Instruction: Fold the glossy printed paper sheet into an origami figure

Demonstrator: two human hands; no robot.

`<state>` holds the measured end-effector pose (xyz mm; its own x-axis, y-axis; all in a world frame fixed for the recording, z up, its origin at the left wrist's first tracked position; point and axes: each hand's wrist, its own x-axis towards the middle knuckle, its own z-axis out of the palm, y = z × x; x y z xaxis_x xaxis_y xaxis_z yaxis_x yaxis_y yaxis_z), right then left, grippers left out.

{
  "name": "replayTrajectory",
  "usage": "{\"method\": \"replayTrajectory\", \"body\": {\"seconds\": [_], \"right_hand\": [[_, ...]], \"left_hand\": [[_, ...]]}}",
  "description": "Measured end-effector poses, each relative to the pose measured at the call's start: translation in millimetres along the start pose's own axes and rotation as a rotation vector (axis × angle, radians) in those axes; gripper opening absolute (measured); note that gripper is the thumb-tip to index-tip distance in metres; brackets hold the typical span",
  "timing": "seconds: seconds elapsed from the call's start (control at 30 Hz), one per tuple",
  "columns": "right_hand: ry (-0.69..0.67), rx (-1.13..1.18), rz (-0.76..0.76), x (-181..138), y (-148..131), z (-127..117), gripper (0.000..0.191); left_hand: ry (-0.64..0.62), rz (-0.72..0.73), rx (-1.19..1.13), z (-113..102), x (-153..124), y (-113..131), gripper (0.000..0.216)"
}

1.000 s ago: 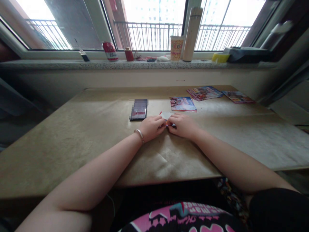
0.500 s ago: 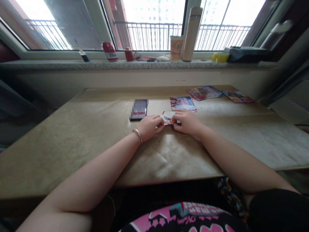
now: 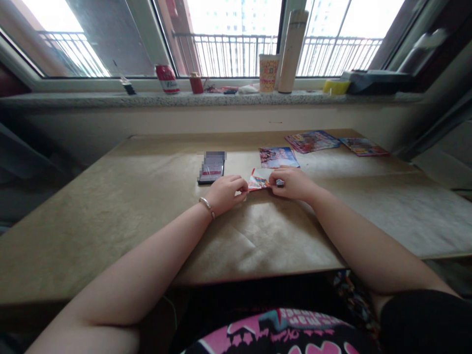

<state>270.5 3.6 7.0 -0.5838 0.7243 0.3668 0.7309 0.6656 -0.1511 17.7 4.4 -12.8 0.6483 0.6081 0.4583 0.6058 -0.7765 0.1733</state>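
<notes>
Just right of the frame's centre, the fingertips [image 3: 244,186] of the left hand [image 3: 224,193] are curling closed and pinching the left edge of a small printed paper [image 3: 258,180]. The right hand [image 3: 293,183] is gripping its right edge, fingers pressed down over it. The paper is lying low on the brown table [image 3: 110,211], partly folded, white side showing at the top. A bracelet [image 3: 206,206] is circling the left wrist. A phone [image 3: 212,169] is lying just left of the hands and a picture card [image 3: 277,156] just above them. Two more cards [image 3: 312,140] are sitting towards the upper right. Along the windowsill [image 3: 92,99] at the top, a red can [image 3: 167,78], a paper cup [image 3: 268,73] and a tall flask [image 3: 292,51] are standing.
</notes>
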Motion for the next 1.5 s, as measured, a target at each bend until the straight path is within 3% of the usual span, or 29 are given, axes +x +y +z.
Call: {"method": "replayTrajectory", "body": {"seconds": [0.23, 0.43, 0.77, 1.03, 1.27, 1.5], "right_hand": [[-0.029, 0.014, 0.066, -5.4, 22.2, 1.5, 0.007], [-0.087, 0.058, -0.050, -4.7, 21.4, 1.1, 0.010], [-0.073, 0.025, -0.222, 0.3, 0.8, 8.5, 0.010], [-0.091, -0.056, -0.117, -1.9, 8.4, 5.8, 0.012], [-0.116, -0.217, -0.035, -4.1, 13.4, 4.4, 0.022], [-0.133, -0.229, 0.001, -3.2, 15.0, 2.4, 0.024]], "left_hand": [[0.013, -0.072, -0.087, -1.9, -3.8, -3.6, 0.005], [0.029, -0.102, -0.141, -3.4, -3.3, -3.3, 0.008], [-0.036, 0.154, -0.099, 3.9, -3.5, -10.6, 0.019], [-0.126, 0.200, -0.066, 3.6, -4.9, -9.4, 0.028], [-0.224, 0.163, -0.172, -0.2, -4.3, -10.8, 0.029], [-0.286, 0.118, -0.187, -5.4, -4.1, -9.5, 0.030]]}}
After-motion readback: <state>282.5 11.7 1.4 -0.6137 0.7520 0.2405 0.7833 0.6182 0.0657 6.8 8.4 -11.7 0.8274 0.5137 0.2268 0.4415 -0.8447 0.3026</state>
